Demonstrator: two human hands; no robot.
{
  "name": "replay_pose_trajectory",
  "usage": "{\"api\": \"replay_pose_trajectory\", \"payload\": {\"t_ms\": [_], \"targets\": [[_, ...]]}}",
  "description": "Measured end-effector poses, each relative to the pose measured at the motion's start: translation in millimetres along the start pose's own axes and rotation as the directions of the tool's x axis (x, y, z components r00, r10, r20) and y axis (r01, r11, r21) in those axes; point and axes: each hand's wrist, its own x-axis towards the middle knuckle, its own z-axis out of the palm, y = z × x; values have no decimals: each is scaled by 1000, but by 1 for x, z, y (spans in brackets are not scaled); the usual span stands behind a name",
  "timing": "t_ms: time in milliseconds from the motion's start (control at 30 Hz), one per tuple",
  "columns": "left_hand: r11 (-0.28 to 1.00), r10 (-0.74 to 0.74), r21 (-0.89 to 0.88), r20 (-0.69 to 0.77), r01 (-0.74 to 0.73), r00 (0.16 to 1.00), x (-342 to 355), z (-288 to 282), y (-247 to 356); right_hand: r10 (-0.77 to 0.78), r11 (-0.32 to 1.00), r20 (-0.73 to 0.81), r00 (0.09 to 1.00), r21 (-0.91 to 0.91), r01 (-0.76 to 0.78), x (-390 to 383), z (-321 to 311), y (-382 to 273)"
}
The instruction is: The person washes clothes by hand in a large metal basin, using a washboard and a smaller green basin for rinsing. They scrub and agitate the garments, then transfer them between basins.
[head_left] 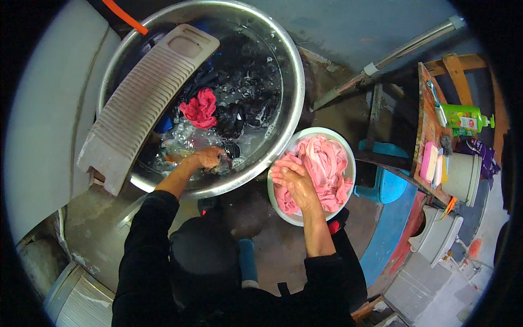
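Note:
My left hand [207, 157] reaches into the near side of a large round metal tub [298, 92]. Its fingers are hidden among water and wet cloth, so its grip does not show. Dark wet clothes [239, 103] lie in the tub's water, with a crumpled red cloth [199, 109] on top, just beyond that hand. To the right, my right hand [294, 180] is open, fingers stretched out. It is over the left part of a heap of pink cloth [321, 158] in a white basin [353, 163]; whether it presses on the cloth is unclear.
A ribbed washboard [136, 98] leans across the tub's left side. An orange hose [126, 16] hangs over its far rim. A wooden shelf [424, 131] at right bears a green pump bottle [463, 117], toothbrush and soap bars [429, 161]. Below it stands a blue stool [389, 182].

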Motion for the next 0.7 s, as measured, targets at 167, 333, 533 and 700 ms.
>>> {"api": "replay_pose_trajectory", "payload": {"t_ms": [167, 333, 533, 700], "targets": [[949, 170, -259, -50, -177, 984, -18, -1, 7, -28, 995, -110, 994, -95, 18, -18, -16, 22], [850, 179, -485, -99, -205, 979, -42, -5, 41, -10, 993, -180, 984, -117, -11, -33, -27, 37], [444, 195, -794, -366, -415, 910, -36, -4, 68, -39, 996, -120, 992, -81, 29, -39, -14, 36], [83, 145, -869, -474, -488, 868, -44, -56, 114, -58, 994, -103, 993, -103, 47, -41, -1, 22]]}}
